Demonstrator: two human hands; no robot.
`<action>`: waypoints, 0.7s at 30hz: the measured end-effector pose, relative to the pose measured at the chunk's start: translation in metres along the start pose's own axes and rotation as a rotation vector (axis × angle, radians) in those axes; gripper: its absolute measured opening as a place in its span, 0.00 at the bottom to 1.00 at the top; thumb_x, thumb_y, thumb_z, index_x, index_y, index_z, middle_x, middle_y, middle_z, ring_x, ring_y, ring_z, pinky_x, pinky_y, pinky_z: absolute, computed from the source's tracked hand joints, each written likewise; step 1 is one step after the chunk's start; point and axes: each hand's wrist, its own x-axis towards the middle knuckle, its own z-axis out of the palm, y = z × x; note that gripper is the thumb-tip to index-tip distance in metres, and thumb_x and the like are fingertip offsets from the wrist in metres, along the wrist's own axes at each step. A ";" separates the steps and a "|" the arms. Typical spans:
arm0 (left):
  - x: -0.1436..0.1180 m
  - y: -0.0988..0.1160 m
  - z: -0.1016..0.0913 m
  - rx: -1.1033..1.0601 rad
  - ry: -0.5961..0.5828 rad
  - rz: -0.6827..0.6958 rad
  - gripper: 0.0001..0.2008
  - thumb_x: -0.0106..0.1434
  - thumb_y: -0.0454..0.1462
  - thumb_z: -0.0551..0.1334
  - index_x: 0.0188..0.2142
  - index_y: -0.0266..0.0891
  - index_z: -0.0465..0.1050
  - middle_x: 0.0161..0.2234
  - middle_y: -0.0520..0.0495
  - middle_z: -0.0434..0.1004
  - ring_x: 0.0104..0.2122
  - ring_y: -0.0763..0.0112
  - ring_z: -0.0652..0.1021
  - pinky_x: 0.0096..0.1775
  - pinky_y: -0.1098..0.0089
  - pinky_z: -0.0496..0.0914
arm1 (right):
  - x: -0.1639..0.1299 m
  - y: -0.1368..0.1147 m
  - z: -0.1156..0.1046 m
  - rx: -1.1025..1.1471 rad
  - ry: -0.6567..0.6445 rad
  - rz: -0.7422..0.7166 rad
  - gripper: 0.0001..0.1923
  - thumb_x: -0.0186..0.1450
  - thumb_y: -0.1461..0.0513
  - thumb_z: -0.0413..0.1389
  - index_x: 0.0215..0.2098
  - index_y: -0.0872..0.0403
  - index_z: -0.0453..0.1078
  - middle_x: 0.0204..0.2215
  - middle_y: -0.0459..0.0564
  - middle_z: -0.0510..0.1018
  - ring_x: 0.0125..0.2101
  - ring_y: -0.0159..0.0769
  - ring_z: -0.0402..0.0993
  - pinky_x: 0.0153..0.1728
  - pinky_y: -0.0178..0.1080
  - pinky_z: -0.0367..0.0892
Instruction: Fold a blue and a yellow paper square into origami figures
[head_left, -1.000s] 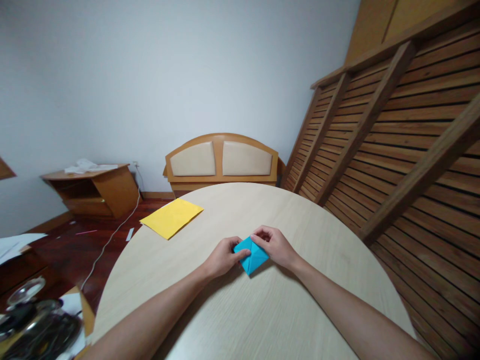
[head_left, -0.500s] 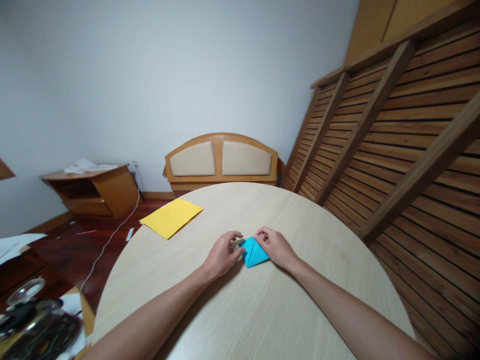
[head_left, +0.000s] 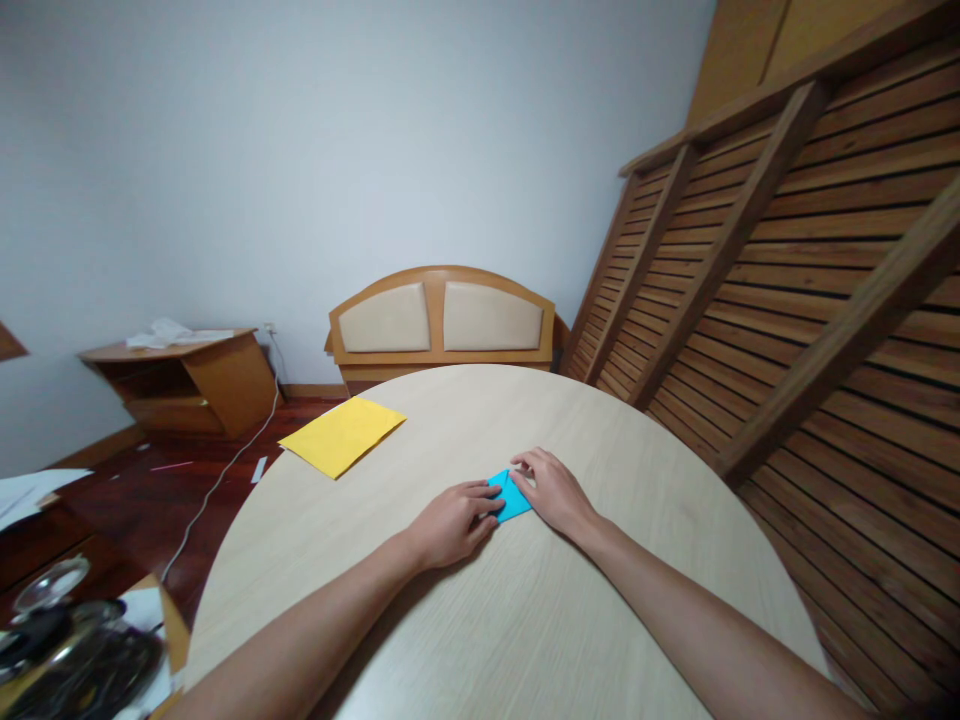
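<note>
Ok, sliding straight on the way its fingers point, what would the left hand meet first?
The left hand appears to touch the blue folded paper; beyond that, the right hand looks first in line, though one view leaves their exact heights unclear.

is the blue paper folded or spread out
Folded: a slanting flap edge shows on top of the blue paper. The left hand covers part of it, so its whole outline cannot be told.
</note>
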 end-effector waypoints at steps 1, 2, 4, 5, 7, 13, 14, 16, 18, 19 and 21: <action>0.000 -0.001 0.000 0.011 0.007 -0.011 0.15 0.69 0.36 0.56 0.51 0.39 0.76 0.57 0.42 0.74 0.59 0.58 0.71 0.61 0.57 0.65 | 0.000 -0.002 -0.001 0.006 -0.024 -0.033 0.10 0.68 0.61 0.53 0.44 0.56 0.75 0.40 0.54 0.78 0.41 0.40 0.73 0.45 0.40 0.66; 0.000 -0.001 -0.001 0.014 0.015 -0.020 0.15 0.69 0.36 0.56 0.51 0.39 0.76 0.57 0.42 0.74 0.58 0.58 0.71 0.60 0.57 0.65 | -0.001 -0.003 -0.002 0.012 -0.057 -0.070 0.10 0.68 0.62 0.54 0.43 0.55 0.75 0.39 0.53 0.78 0.42 0.40 0.73 0.46 0.40 0.66; 0.000 -0.003 -0.001 0.002 0.035 -0.031 0.15 0.68 0.35 0.57 0.52 0.39 0.75 0.55 0.42 0.75 0.57 0.59 0.72 0.60 0.59 0.65 | -0.001 -0.006 -0.003 0.020 -0.129 -0.140 0.09 0.68 0.62 0.54 0.42 0.54 0.77 0.39 0.53 0.79 0.43 0.41 0.72 0.47 0.41 0.65; 0.000 -0.003 -0.001 -0.009 0.045 -0.035 0.15 0.67 0.34 0.57 0.52 0.39 0.75 0.54 0.42 0.76 0.56 0.60 0.73 0.59 0.60 0.65 | -0.002 -0.007 -0.004 0.022 -0.156 -0.166 0.09 0.68 0.62 0.54 0.42 0.53 0.77 0.39 0.52 0.79 0.44 0.41 0.72 0.48 0.42 0.65; 0.000 -0.005 -0.001 -0.024 0.061 -0.037 0.15 0.66 0.33 0.58 0.51 0.40 0.75 0.52 0.43 0.78 0.53 0.60 0.75 0.58 0.61 0.67 | -0.003 -0.007 -0.004 0.026 -0.185 -0.198 0.10 0.68 0.62 0.55 0.44 0.52 0.77 0.42 0.53 0.79 0.46 0.42 0.72 0.50 0.43 0.64; 0.000 -0.010 0.001 -0.044 0.087 -0.019 0.11 0.65 0.33 0.59 0.45 0.40 0.78 0.49 0.44 0.80 0.50 0.61 0.75 0.55 0.61 0.68 | -0.005 -0.001 -0.003 0.027 -0.294 -0.229 0.20 0.71 0.55 0.51 0.58 0.49 0.72 0.59 0.53 0.72 0.61 0.47 0.62 0.61 0.49 0.56; 0.000 -0.010 0.001 -0.053 0.093 -0.011 0.11 0.65 0.33 0.59 0.44 0.40 0.78 0.49 0.44 0.79 0.51 0.61 0.75 0.57 0.61 0.67 | -0.005 0.000 -0.003 0.019 -0.326 -0.215 0.21 0.71 0.54 0.50 0.60 0.49 0.69 0.62 0.53 0.69 0.63 0.48 0.58 0.63 0.50 0.53; 0.001 -0.009 0.001 -0.072 0.090 -0.004 0.11 0.65 0.33 0.59 0.44 0.39 0.78 0.50 0.44 0.79 0.53 0.62 0.74 0.59 0.61 0.66 | -0.007 0.003 -0.003 0.014 -0.385 -0.181 0.24 0.72 0.51 0.47 0.64 0.48 0.65 0.66 0.51 0.62 0.67 0.50 0.51 0.65 0.53 0.48; 0.001 -0.008 0.000 -0.084 0.072 -0.010 0.12 0.65 0.33 0.58 0.45 0.39 0.78 0.52 0.43 0.78 0.54 0.63 0.74 0.59 0.63 0.66 | -0.008 0.004 -0.004 0.020 -0.430 -0.159 0.27 0.72 0.50 0.46 0.67 0.47 0.60 0.68 0.50 0.58 0.68 0.50 0.46 0.66 0.54 0.45; 0.000 -0.008 -0.001 -0.083 0.061 -0.016 0.12 0.66 0.33 0.58 0.45 0.40 0.78 0.52 0.43 0.77 0.54 0.63 0.74 0.58 0.64 0.67 | -0.009 0.004 -0.005 0.021 -0.446 -0.151 0.28 0.72 0.49 0.46 0.68 0.46 0.58 0.68 0.50 0.57 0.69 0.51 0.44 0.66 0.54 0.44; 0.000 -0.008 -0.001 -0.068 0.045 -0.021 0.12 0.66 0.34 0.58 0.46 0.40 0.78 0.54 0.44 0.76 0.54 0.63 0.74 0.58 0.64 0.67 | -0.010 0.003 -0.008 0.019 -0.470 -0.138 0.30 0.72 0.48 0.47 0.69 0.46 0.55 0.69 0.49 0.54 0.69 0.52 0.41 0.67 0.55 0.41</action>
